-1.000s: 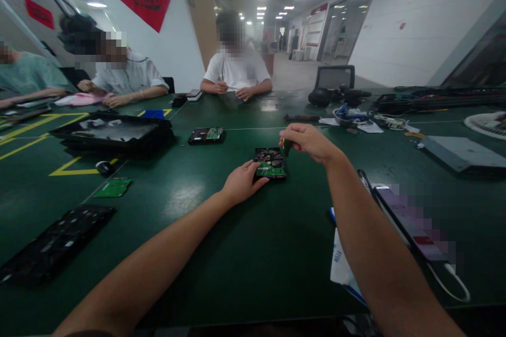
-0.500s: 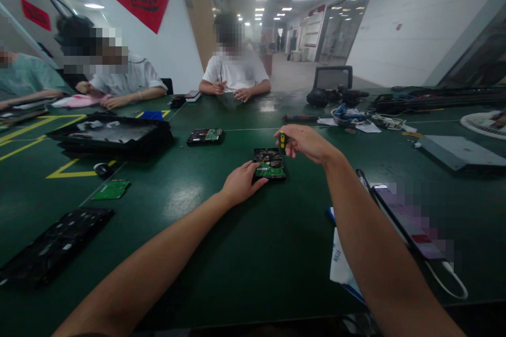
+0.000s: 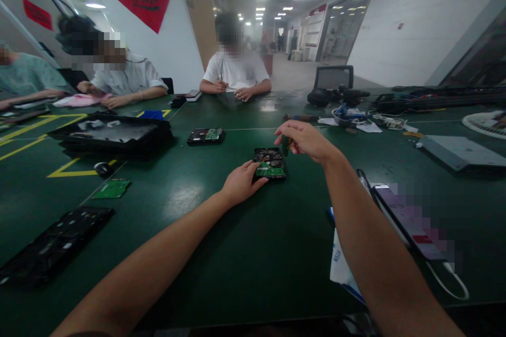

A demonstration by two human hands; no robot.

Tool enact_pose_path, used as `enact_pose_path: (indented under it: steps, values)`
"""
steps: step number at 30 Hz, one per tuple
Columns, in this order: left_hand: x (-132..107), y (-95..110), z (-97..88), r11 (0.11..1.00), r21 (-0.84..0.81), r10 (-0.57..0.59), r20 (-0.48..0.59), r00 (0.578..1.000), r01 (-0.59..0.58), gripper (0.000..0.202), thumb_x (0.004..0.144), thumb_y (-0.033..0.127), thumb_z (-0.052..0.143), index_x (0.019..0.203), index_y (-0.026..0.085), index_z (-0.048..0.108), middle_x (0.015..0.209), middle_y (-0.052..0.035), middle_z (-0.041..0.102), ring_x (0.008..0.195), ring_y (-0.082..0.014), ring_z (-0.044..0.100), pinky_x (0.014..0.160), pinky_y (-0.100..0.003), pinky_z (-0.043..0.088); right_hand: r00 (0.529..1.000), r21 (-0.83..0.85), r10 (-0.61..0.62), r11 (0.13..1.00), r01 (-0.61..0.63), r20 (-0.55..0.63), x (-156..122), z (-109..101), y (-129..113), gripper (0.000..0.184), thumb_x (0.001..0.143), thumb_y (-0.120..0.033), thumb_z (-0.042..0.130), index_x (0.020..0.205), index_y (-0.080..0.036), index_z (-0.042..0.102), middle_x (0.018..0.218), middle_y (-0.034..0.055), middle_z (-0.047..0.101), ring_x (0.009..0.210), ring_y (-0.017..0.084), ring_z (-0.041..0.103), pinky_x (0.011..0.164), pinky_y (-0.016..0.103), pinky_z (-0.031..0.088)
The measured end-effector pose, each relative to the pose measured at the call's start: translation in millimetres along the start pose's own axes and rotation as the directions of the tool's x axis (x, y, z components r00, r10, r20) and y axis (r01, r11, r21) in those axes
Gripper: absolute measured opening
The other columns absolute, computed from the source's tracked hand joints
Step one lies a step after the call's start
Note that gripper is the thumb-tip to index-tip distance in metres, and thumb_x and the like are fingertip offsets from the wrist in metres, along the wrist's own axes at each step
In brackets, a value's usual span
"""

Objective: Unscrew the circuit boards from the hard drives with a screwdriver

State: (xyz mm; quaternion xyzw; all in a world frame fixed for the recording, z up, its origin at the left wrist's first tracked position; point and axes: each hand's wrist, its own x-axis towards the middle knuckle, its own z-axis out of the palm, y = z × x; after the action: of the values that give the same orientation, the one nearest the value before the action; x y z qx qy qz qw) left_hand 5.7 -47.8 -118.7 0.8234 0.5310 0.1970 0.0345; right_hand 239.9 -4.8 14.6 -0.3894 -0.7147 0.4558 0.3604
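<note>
A hard drive (image 3: pixel 270 170) with a green circuit board lies on the dark green table, its board side up. My left hand (image 3: pixel 242 183) grips its near left corner, with the thumb along the near edge and the fingers over the left side. Beyond the drive's right edge, my right hand (image 3: pixel 302 139) has its fingers closed round a small screwdriver (image 3: pixel 285 146) with a dark green and yellow handle. The handle stands roughly upright. Its shaft and tip cannot be made out.
Another hard drive (image 3: pixel 205 136) lies farther back. To the left are black trays (image 3: pixel 113 134), a loose green circuit board (image 3: pixel 112 188) and a black frame (image 3: pixel 55 245). A phone (image 3: pixel 411 221) and a grey metal box (image 3: pixel 462 151) are at right. Several people sit across the table.
My right hand has risen slightly and its fingers have shifted round the screwdriver. The handle's yellow patches, plain before, are now mostly out of sight. My left hand and the drive stay put.
</note>
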Motion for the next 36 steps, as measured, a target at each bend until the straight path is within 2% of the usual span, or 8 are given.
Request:
enact_pose_path:
  steps: [3,6,10,14,20,25,31,36]
  values:
    - [-0.7,0.3,0.1,1.000,0.001,-0.014,0.006,1.000,0.014,0.064,0.097,0.062,0.053,0.143,0.019,0.053,0.148,-0.0152,0.056,0.138,-0.0305,0.054,0.113,-0.043,0.046,0.998,0.002,-0.011,1.000,0.011,0.061,-1.2,0.1,0.1,0.025,0.099,-0.044,0.057,0.100,-0.021,0.067,0.095,0.0051,0.074,0.052,0.007,0.050,0.039,0.021,0.032]
    - [-1.3,0.3,0.4,1.000,-0.003,-0.026,0.007,1.000,0.026,0.064,0.096,0.063,0.052,0.143,0.019,0.053,0.148,-0.0152,0.056,0.137,-0.0310,0.055,0.112,-0.044,0.047,0.999,-0.002,-0.016,1.000,0.016,0.046,-1.4,-1.9,2.8,0.029,0.094,-0.050,0.065,0.095,-0.021,0.067,0.096,0.0059,0.074,0.055,0.008,0.049,0.041,0.022,0.033]
    - [-1.1,0.7,-0.2,0.999,-0.014,-0.031,0.009,0.999,0.031,0.064,0.096,0.063,0.054,0.143,0.020,0.052,0.148,-0.0152,0.056,0.136,-0.0310,0.056,0.111,-0.045,0.047,0.999,-0.057,-0.023,0.998,0.021,-0.038,-0.6,-5.2,5.3,0.026,0.086,-0.043,0.074,0.082,-0.020,0.064,0.087,0.0062,0.073,0.059,0.010,0.049,0.047,0.024,0.035]
    - [-0.6,2.0,-1.3,1.000,-0.015,-0.021,0.009,1.000,0.021,0.062,0.097,0.061,0.054,0.144,0.020,0.052,0.147,-0.0148,0.057,0.137,-0.0301,0.054,0.114,-0.044,0.045,0.999,-0.075,-0.016,0.997,0.014,-0.035,-0.6,-6.6,5.7,0.021,0.089,-0.040,0.068,0.084,-0.019,0.067,0.091,0.0067,0.075,0.057,0.009,0.047,0.047,0.025,0.032]
    - [-0.4,2.6,-1.3,1.000,0.003,-0.016,0.011,1.000,0.016,0.063,0.097,0.060,0.054,0.143,0.018,0.053,0.147,-0.0157,0.057,0.137,-0.0302,0.054,0.114,-0.042,0.045,0.999,-0.020,0.028,0.999,-0.027,0.037,-3.2,-8.3,4.8,0.043,0.096,-0.058,0.056,0.086,-0.020,0.072,0.088,0.0076,0.074,0.056,0.010,0.047,0.046,0.025,0.033]
    - [-1.1,2.7,-1.5,1.000,0.016,-0.022,0.009,1.000,0.022,0.064,0.097,0.060,0.053,0.144,0.017,0.052,0.148,-0.0170,0.056,0.136,-0.0314,0.056,0.113,-0.043,0.046,0.996,0.023,0.037,0.999,-0.039,0.082,-5.2,-9.9,1.0,0.034,0.096,-0.046,0.056,0.094,-0.020,0.077,0.095,0.0091,0.076,0.058,0.011,0.049,0.047,0.026,0.034]
    - [-1.7,4.3,-2.7,1.000,0.004,-0.023,0.004,1.000,0.023,0.064,0.097,0.061,0.053,0.144,0.018,0.052,0.148,-0.0168,0.056,0.135,-0.0315,0.056,0.112,-0.044,0.047,0.999,-0.044,0.007,0.999,-0.006,0.033,-6.5,-8.1,-4.3,0.023,0.089,-0.040,0.065,0.081,-0.021,0.076,0.089,0.0055,0.074,0.061,0.011,0.047,0.049,0.025,0.033]
    - [-2.1,5.7,-4.4,1.000,0.006,-0.021,0.001,1.000,0.021,0.063,0.097,0.060,0.054,0.144,0.017,0.053,0.147,-0.0173,0.057,0.136,-0.0311,0.055,0.113,-0.043,0.045,0.996,-0.022,-0.001,1.000,0.003,0.089,-7.4,-4.5,-8.1,0.018,0.089,-0.034,0.063,0.081,-0.022,0.074,0.090,0.0044,0.074,0.055,0.009,0.043,0.048,0.026,0.031]
